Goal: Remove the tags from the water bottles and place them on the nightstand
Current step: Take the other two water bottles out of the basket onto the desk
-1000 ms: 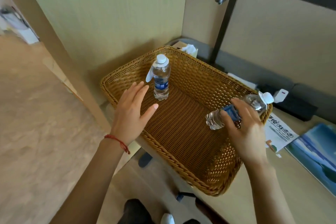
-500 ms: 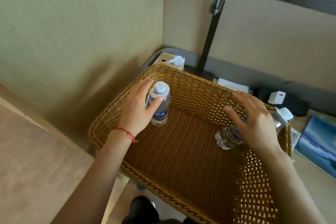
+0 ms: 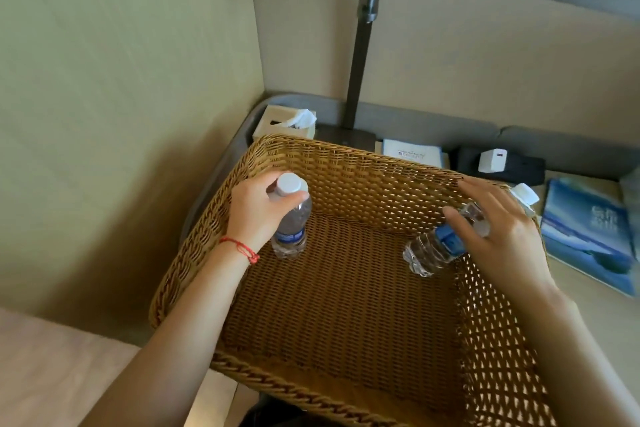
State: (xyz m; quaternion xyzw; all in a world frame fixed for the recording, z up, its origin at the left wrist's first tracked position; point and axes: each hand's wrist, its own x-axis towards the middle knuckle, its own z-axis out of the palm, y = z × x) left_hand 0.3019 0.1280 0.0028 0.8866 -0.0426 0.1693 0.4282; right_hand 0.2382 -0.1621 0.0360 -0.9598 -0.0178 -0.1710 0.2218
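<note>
In the wicker basket [image 3: 346, 163], the left hand [image 3: 258, 215] grips the upright water bottle [image 3: 291, 229] at its neck; the right hand [image 3: 498, 229] clasps the tilted water bottle [image 3: 436, 246] against the rim. Thin plastic, probably crushable and slick: best held at the firm shoulder.

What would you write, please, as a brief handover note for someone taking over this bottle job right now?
Left hand: wrapped around the neck of the upright bottle standing in the wicker basket.
Right hand: gripping the tilted bottle, which leans over the basket's right wall, cap pointing outward.
Done: both bottles are in hand; neither is on the nightstand yet. I can't make out tags clearly.
Left: lift both out, remove tags, stand bottles on the nightstand, where a blue booklet and a white charger already lie.
</note>
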